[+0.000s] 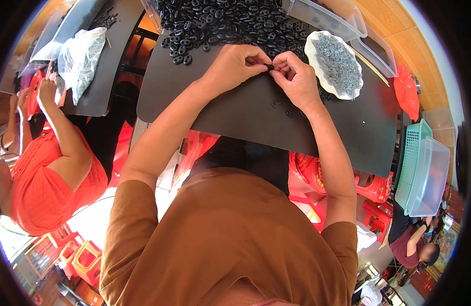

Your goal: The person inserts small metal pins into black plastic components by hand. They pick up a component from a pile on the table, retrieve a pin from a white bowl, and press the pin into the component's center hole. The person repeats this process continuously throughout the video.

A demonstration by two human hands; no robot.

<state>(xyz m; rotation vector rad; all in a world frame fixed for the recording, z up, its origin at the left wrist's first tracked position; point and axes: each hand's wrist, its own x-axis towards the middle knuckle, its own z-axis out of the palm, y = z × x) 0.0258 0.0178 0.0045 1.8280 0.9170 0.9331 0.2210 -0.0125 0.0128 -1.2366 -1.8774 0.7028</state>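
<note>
Piece [269,67], small and black, sits at the frame's upper centre, directly between the left hand [233,64] and the right hand [299,80]: right of one, left of the other, neither clearly nearer. Its long axis seems to run sideways (its ends are partly hidden). Both hands hold it in narrow pinches, just below a heap of black two-holed ovals [215,21].

dark table [235,117], black pieces [220,23] heaped up top of frame, white dish [309,51] and sticks [372,67] upper right, few loose bits [289,114] just right of centre
</note>
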